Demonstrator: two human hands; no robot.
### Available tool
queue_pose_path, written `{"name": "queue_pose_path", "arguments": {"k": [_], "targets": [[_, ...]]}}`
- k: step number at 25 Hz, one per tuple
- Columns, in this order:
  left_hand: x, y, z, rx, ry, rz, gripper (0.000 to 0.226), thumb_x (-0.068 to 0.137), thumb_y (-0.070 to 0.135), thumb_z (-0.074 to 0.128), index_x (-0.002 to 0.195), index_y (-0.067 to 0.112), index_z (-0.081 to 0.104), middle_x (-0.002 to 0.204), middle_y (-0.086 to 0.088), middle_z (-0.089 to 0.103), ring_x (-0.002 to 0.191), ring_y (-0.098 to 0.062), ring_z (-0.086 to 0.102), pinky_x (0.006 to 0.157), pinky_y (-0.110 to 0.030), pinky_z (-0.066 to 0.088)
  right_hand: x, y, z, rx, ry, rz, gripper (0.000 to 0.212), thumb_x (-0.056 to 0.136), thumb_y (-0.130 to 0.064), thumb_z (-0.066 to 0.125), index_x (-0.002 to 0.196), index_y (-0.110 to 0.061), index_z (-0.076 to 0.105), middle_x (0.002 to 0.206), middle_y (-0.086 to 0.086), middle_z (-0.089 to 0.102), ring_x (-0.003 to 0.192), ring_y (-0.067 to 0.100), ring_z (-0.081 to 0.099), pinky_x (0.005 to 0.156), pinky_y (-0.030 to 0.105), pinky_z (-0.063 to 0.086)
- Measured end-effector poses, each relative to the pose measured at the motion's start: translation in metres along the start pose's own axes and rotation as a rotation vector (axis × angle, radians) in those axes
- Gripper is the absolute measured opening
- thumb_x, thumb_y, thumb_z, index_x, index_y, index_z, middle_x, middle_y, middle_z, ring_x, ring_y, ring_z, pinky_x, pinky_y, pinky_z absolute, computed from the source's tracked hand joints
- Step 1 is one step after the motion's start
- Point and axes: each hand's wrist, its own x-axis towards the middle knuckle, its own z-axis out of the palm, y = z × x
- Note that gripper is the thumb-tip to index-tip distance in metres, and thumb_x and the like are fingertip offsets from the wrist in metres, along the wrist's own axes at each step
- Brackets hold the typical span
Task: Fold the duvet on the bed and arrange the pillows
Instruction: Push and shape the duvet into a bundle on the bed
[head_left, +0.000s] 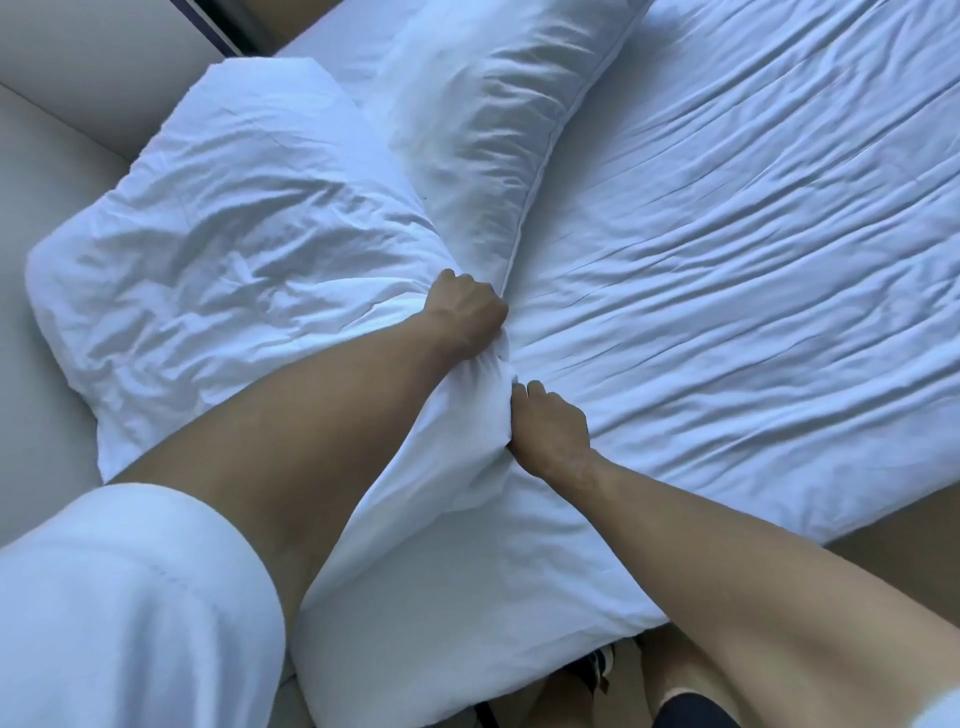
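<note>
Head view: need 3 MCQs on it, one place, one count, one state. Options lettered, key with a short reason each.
1. Where does the piped pillow lie relative to the crumpled pillow?
A. on the side toward the open sheet
B. on the side toward the headboard
C. underneath it

2. How many pillows are in view?
A. one
B. two
C. four

3. What is the left hand doing?
A. resting flat and open
B. hanging clear of the bed
C. clenched on the crumpled pillow's cover

Key:
1 A, it sits between the crumpled pillow and the bare sheet.
2 B, only those two show.
3 C, fabric bunches under the fist, with the right hand gripping just below.
</note>
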Motion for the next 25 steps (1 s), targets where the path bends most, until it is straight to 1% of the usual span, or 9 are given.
{"name": "queue_pose_path", "arguments": {"k": [1, 3, 6, 9, 12, 15, 19, 22, 25], "targets": [[-0.002, 0.0, 0.003, -0.009, -0.001, 0.001, 0.016, 0.097, 0.017, 0.055, 0.107, 0.018, 0.068, 0.113, -0.007, 0.069, 0.106, -0.033, 0.063, 0.08, -0.035, 0.034, 0.002, 0.001, -0.004, 0.042, -0.028, -0.021, 0.01, 0.089, -0.011, 0.053, 0.091, -0.021, 0.049, 0.088, 0.0, 0.051, 0.09, 0.032, 0.062, 0.063, 0.035, 0.035], [-0.006, -0.007, -0.001, -0.051, 0.011, -0.023, 0.013, 0.095, 0.015, 0.057, 0.103, 0.017, 0.068, 0.107, -0.008, 0.07, 0.1, -0.034, 0.066, 0.074, -0.035, 0.032, -0.008, 0.009, -0.019, 0.18, -0.08, -0.108, 0.019, 0.089, -0.01, 0.051, 0.075, -0.019, 0.041, 0.077, 0.001, 0.049, 0.084, 0.034, 0.059, 0.063, 0.033, 0.031], [-0.01, -0.015, -0.011, -0.125, 0.09, -0.109, 0.014, 0.095, 0.016, 0.057, 0.102, 0.015, 0.069, 0.106, -0.011, 0.071, 0.096, -0.037, 0.068, 0.067, -0.036, 0.034, -0.059, 0.002, -0.032, 0.22, -0.156, -0.241, 0.02, 0.099, -0.024, 0.05, 0.089, -0.01, 0.059, 0.086, 0.014, 0.06, 0.08, 0.036, 0.054, 0.064, 0.033, 0.029], [-0.016, 0.001, -0.003, -0.133, 0.119, -0.086, 0.015, 0.095, 0.016, 0.055, 0.103, 0.016, 0.068, 0.105, -0.011, 0.072, 0.097, -0.038, 0.071, 0.066, -0.036, 0.035, -0.075, -0.015, -0.032, -0.003, -0.279, -0.316, 0.033, 0.104, -0.03, 0.046, 0.111, -0.004, 0.065, 0.106, 0.019, 0.064, 0.097, 0.039, 0.062, 0.069, 0.034, 0.034], [-0.019, 0.017, -0.001, -0.173, 0.15, -0.026, 0.02, 0.09, 0.016, 0.055, 0.109, 0.013, 0.058, 0.11, -0.011, 0.065, 0.101, -0.036, 0.065, 0.071, -0.039, 0.035, -0.053, -0.004, -0.027, 0.053, -0.328, -0.191, 0.021, 0.097, -0.024, 0.05, 0.105, -0.009, 0.064, 0.098, 0.013, 0.061, 0.094, 0.036, 0.06, 0.07, 0.033, 0.037], [-0.032, 0.031, 0.017, -0.082, 0.253, 0.101, 0.033, 0.089, 0.034, 0.054, 0.114, 0.012, 0.059, 0.12, -0.012, 0.057, 0.109, -0.034, 0.054, 0.085, -0.044, 0.038, -0.042, 0.017, -0.012, 0.179, -0.171, -0.003, 0.011, 0.088, -0.032, 0.052, 0.085, -0.022, 0.052, 0.079, -0.002, 0.052, 0.081, 0.029, 0.058, 0.061, 0.031, 0.034], [-0.047, 0.034, 0.044, -0.059, 0.349, 0.202, 0.043, 0.089, 0.038, 0.045, 0.105, 0.009, 0.072, 0.122, -0.014, 0.062, 0.121, -0.037, 0.053, 0.108, -0.052, 0.035, -0.024, 0.019, 0.02, 0.404, -0.14, 0.215, 0.031, 0.08, -0.032, 0.056, 0.109, -0.024, 0.047, 0.096, -0.001, 0.057, 0.085, 0.029, 0.061, 0.063, 0.035, 0.045], [-0.04, 0.028, 0.04, -0.075, 0.31, 0.146, 0.044, 0.088, 0.034, 0.038, 0.11, 0.011, 0.068, 0.118, -0.01, 0.064, 0.121, -0.034, 0.052, 0.107, -0.049, 0.034, -0.009, 0.0, 0.041, 0.636, -0.158, 0.178, 0.011, 0.083, -0.014, 0.056, 0.078, -0.02, 0.048, 0.074, 0.001, 0.056, 0.073, 0.027, 0.058, 0.063, 0.039, 0.049], [-0.037, 0.022, 0.031, -0.083, 0.247, 0.11, 0.039, 0.087, 0.03, 0.042, 0.109, 0.019, 0.071, 0.116, -0.004, 0.066, 0.117, -0.031, 0.055, 0.099, -0.048, 0.037, -0.017, -0.007, 0.044, 0.721, -0.071, 0.205, 0.034, 0.083, -0.003, 0.05, 0.057, -0.02, 0.036, 0.056, -0.001, 0.045, 0.062, 0.022, 0.046, 0.056, 0.034, 0.035]]}}
